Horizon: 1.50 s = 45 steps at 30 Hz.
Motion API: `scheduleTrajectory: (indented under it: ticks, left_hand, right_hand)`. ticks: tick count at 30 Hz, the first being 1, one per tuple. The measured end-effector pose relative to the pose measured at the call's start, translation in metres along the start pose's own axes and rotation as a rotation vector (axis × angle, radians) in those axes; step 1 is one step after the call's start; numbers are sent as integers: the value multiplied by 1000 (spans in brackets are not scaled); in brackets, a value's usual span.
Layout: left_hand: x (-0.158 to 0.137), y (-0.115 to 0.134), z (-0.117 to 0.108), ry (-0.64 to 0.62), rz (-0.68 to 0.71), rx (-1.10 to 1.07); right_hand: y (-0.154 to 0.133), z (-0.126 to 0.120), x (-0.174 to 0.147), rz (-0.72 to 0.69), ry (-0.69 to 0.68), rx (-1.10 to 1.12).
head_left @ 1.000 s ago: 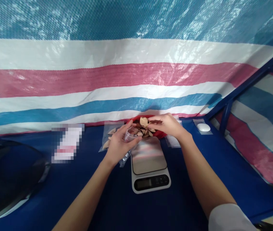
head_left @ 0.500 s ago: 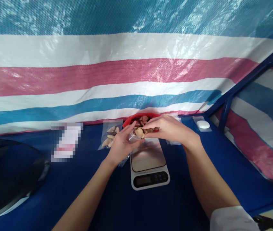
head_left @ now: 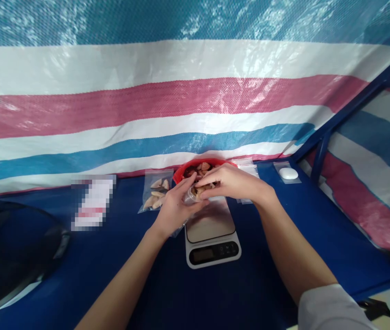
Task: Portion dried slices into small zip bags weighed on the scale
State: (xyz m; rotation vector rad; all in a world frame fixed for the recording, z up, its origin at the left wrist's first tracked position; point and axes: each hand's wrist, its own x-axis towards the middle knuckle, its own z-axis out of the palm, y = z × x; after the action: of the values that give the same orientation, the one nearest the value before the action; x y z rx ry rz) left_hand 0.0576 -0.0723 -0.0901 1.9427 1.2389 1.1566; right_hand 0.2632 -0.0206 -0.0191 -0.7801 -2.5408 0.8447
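Note:
My left hand (head_left: 177, 204) is closed around a clear plastic container or bag (head_left: 190, 196) above the scale's far end; which of the two I cannot tell. Fingers of my right hand (head_left: 227, 181) are pinched at its mouth, on a tan, flat-looking piece (head_left: 200, 190). Just behind both hands, a red basin (head_left: 180, 174) holds several reddish-brown pieces (head_left: 204, 167). Beneath the hands lies a white kitchen scale (head_left: 212, 229) with a dark display strip. Left of my left hand is a clear zip bag (head_left: 146, 181) with several pale chunks (head_left: 155, 199).
More clear bags (head_left: 249, 166) lie behind my right wrist. A white rounded object (head_left: 288, 173) rests on a small bag at right. A dark round object (head_left: 12, 256) stands at left, near a blurred-out paper (head_left: 93, 201). Striped sheeting (head_left: 181, 96) hangs behind the blue table (head_left: 119, 256).
My right fingers have moved slightly left and deeper to the container's mouth, covering more of the tan piece. The left hand keeps its hold. The view has shifted a little.

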Motion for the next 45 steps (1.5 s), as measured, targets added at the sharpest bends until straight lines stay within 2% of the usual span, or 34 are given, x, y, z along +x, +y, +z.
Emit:
scheduleTrajectory:
  ticks: [8,15,25,32,37,40,43,45]
  left_hand:
    - [2,-1,-3,21,-54,43]
    - [3,2,-6,47,-165,108]
    - [3,-1,-9,-45,-85,-8]
    - [3,1,-10,-39,-110,-14]
    - [4,-2,-11,-12,-89,-27]
    - [4,-3,-10,20,-82,-54]
    - [3,-3,-10,24,-91,-53]
    - [3,-2,-10,30,-79,-49]
  right_hand:
    - [6,12,8,29,38,-34]
    - [10,15,9,-70,143,-62]
    - [3,10,7,-13,107,-13]
    - [2,15,9,34,85,-147]
    - [4,9,4,24,72,11]
    - [10,4,-1,31,127,128]
    - [19,1,-5,55,180,167]
    - [24,2,-5,106,155,162]
